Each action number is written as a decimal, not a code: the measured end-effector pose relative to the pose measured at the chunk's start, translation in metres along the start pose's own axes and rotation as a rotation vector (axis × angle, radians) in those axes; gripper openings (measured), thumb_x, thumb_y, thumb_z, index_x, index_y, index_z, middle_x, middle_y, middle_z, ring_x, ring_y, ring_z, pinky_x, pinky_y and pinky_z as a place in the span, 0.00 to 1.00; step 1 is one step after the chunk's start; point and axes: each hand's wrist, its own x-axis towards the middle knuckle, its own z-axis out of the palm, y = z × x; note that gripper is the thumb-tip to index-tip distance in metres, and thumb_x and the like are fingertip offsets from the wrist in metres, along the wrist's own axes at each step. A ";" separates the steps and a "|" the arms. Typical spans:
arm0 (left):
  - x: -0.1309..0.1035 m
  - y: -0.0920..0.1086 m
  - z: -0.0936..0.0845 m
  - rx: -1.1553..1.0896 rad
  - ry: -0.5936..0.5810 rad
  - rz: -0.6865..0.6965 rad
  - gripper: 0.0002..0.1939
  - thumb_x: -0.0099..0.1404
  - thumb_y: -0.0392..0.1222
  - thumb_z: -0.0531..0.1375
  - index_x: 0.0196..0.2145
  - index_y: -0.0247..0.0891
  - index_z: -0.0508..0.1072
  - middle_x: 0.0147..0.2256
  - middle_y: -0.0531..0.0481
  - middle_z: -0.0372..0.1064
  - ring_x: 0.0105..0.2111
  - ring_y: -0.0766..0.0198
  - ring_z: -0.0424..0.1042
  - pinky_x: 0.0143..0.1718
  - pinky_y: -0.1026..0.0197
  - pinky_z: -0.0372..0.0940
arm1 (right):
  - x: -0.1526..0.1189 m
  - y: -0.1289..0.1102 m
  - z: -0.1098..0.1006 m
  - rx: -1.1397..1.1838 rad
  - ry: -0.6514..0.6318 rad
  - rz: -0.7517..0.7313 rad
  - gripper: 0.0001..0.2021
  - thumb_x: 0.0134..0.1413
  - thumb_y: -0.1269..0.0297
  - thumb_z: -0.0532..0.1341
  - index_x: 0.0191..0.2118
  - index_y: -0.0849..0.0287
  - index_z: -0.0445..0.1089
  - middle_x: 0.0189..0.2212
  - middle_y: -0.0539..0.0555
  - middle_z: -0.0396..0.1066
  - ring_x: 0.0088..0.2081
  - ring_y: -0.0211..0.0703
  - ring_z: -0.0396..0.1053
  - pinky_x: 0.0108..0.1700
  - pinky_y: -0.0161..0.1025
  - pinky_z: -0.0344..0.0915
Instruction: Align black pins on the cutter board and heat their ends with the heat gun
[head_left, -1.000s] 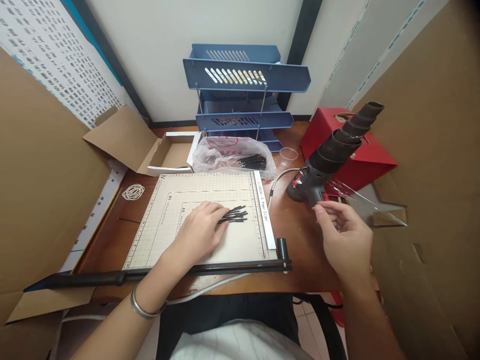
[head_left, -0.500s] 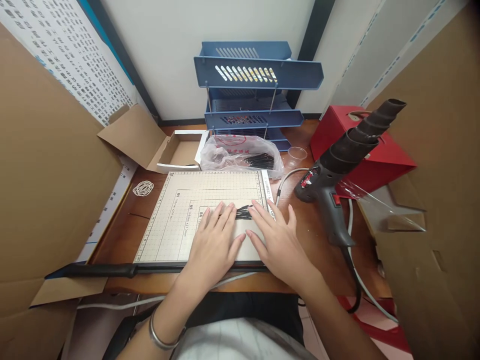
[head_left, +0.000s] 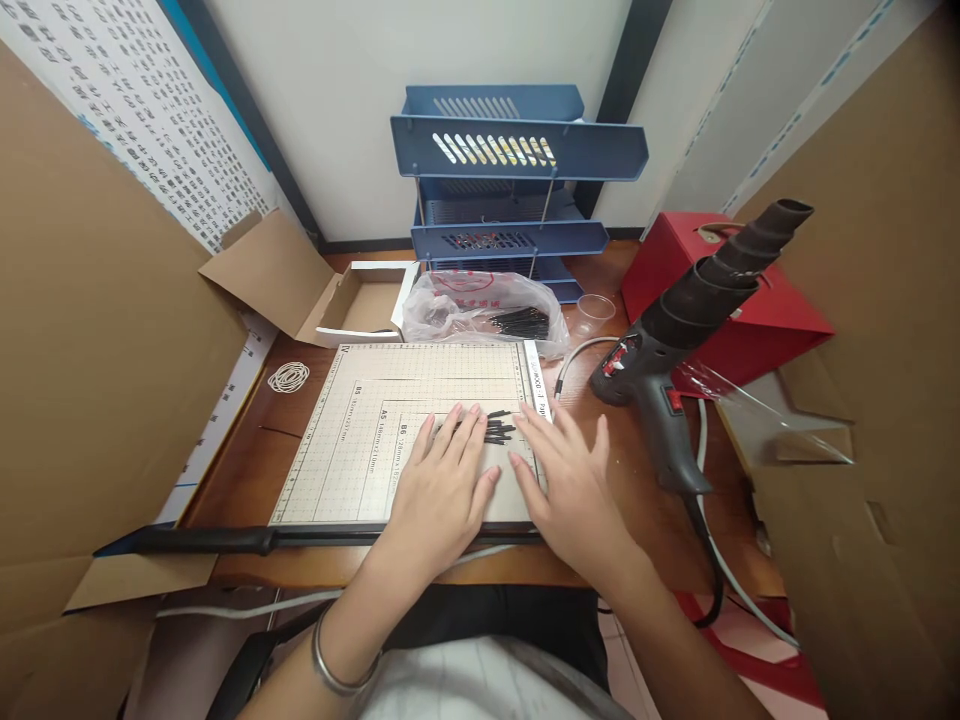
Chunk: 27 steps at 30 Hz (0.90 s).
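Several short black pieces (head_left: 499, 429): lying in a loose bundle between the two hands, their left part under the left fingers, their right ends just short of or at the right fingertips.
Bundle's long axis: runs crosswise from hand to hand, the ends slightly fanned and uneven on the right.
Left hand (head_left: 444, 475): the nearer one — palm down, fingers straight and almost together, laid over the bundle; not closed around it.
Right hand (head_left: 568, 478): fingers spread and slightly bent, thumb apart, nothing enclosed; whether its fingertips touch the piece ends I cannot tell.
Gap between thumbs: narrow, with the bundle's bare stretch lying beyond it.
Cutter board (head_left: 330, 450): beneath the bundle and the left hand, its printed grid reaching out to the left.
White strip (head_left: 535, 378): just beyond the right fingertips, along the board's edge.
Black handle (head_left: 206, 541): left of the left hand, at the board's near side.
Plastic bag (head_left: 442, 312): beyond both hands — more dark, thin pieces (head_left: 523, 322) show inside.
Heat gun (head_left: 686, 310): right of the right hand, nozzle pointing up and away.
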 end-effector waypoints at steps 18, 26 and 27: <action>-0.008 -0.007 -0.003 -0.064 -0.029 0.039 0.29 0.80 0.52 0.45 0.71 0.38 0.60 0.71 0.46 0.56 0.72 0.49 0.52 0.72 0.38 0.48 | -0.001 -0.005 0.009 -0.214 -0.212 -0.036 0.26 0.73 0.57 0.49 0.70 0.57 0.60 0.75 0.58 0.47 0.73 0.71 0.46 0.65 0.86 0.42; -0.002 -0.009 -0.002 -0.072 -0.063 0.057 0.31 0.80 0.55 0.43 0.69 0.33 0.62 0.71 0.44 0.55 0.72 0.51 0.52 0.74 0.40 0.44 | 0.001 -0.009 0.010 -0.248 -0.234 0.005 0.27 0.73 0.56 0.48 0.72 0.58 0.58 0.75 0.59 0.43 0.74 0.73 0.42 0.65 0.85 0.42; -0.002 -0.009 -0.002 -0.072 -0.069 0.065 0.31 0.80 0.55 0.43 0.69 0.32 0.61 0.71 0.43 0.55 0.72 0.52 0.52 0.74 0.40 0.43 | 0.001 -0.009 0.010 -0.247 -0.237 0.009 0.27 0.73 0.56 0.47 0.72 0.56 0.57 0.75 0.58 0.43 0.75 0.73 0.41 0.66 0.85 0.42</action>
